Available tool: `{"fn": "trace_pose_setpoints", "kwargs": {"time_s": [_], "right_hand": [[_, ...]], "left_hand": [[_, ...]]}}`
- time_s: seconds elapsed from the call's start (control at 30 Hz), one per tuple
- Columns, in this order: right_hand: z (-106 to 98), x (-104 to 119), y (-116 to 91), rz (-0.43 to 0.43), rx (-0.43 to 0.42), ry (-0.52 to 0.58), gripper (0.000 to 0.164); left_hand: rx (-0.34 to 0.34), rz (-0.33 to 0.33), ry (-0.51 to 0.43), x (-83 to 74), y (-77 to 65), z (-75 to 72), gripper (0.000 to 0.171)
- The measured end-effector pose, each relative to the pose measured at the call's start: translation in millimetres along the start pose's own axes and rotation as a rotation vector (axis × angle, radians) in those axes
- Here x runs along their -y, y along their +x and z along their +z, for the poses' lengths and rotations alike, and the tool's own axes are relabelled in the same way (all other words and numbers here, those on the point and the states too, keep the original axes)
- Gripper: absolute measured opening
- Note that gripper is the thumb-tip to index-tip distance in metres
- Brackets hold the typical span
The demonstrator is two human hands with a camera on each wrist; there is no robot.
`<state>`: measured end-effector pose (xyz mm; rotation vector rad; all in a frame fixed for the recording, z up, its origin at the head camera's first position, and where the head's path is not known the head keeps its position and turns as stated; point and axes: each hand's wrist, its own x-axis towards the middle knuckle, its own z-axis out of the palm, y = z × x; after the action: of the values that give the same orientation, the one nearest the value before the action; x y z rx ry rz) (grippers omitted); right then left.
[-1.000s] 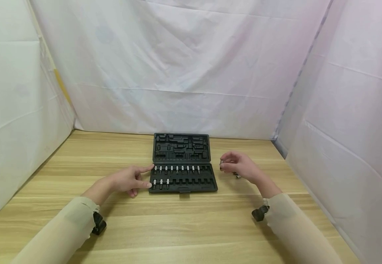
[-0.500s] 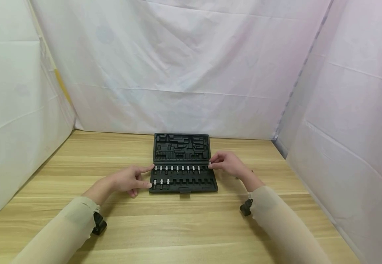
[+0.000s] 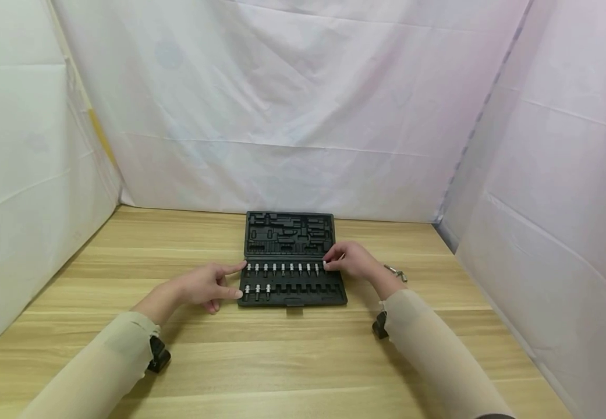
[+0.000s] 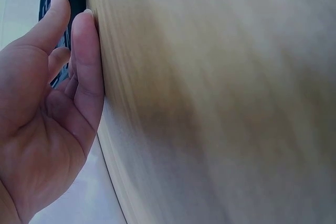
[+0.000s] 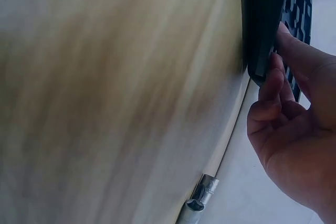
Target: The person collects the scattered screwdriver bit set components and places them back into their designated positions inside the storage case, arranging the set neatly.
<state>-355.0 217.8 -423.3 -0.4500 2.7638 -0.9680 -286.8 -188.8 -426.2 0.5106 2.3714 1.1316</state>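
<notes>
A black socket case (image 3: 317,300) lies unfolded on the table, its lid flat behind the tray. Silver bit sockets (image 3: 283,268) fill most of the tray's upper row, and a few more (image 3: 258,290) sit at the left of the lower row. My left hand (image 3: 203,287) touches the case's left edge with index finger and thumb stretched out. At the right end of the upper row, my right hand (image 3: 354,260) pinches a small bit socket (image 3: 325,264), mostly covered by the fingers. The right wrist view shows those fingertips at the tray, the piece itself hidden.
Loose silver sockets (image 3: 397,273) lie on the wooden table (image 3: 282,361) to the right of the case, behind the right forearm. White cloth (image 3: 292,105) hangs behind the table and along both sides.
My right hand has moved left from beside the case to the upper row's right end, carrying the small bit socket. The loose sockets have come into fuller view. My left hand stays put.
</notes>
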Motion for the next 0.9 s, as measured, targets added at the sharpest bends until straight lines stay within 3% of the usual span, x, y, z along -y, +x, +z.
{"fn": "trace_pose_setpoints", "kwargs": {"time_s": [0.4,0.9], "right_hand": [[-0.3,-3.4,0.0,-0.013,0.016,0.001,0.015],[0.0,0.7,-1.0,0.034,0.034,0.024,0.013]], "left_hand": [[-0.004,-0.002,0.012,0.0,0.8,0.2,0.091],[-0.004,-0.002,0.006,-1.2,-0.3,0.2,0.090]]}}
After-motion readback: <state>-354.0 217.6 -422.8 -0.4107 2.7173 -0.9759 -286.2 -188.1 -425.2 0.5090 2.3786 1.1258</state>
